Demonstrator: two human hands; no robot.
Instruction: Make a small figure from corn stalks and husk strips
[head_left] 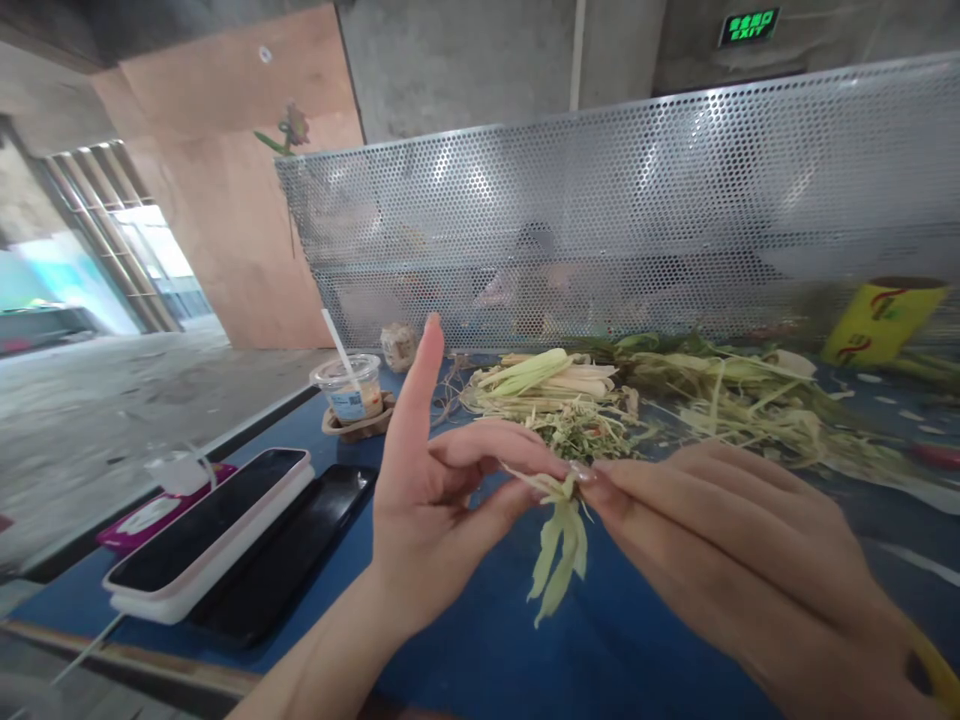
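A small bundle of pale green husk strips (559, 560) hangs from the fingertips of both hands above the blue table. My left hand (450, 490) pinches its top between thumb and a bent finger, with another finger raised upright. From the right, my right hand (720, 540) pinches the same top end, its fingertips touching those of my left hand. Just behind the hands lie a heap of small dried green pieces (581, 430) and a stack of pale husks (544, 375).
Phones (210, 520) lie at the left beside a purple packet (131, 525). A drink cup with a straw (349, 388) stands behind them. Loose husks (750, 390) and a yellow roll (885, 320) are at the right. A perforated metal screen (615, 220) borders the table's back.
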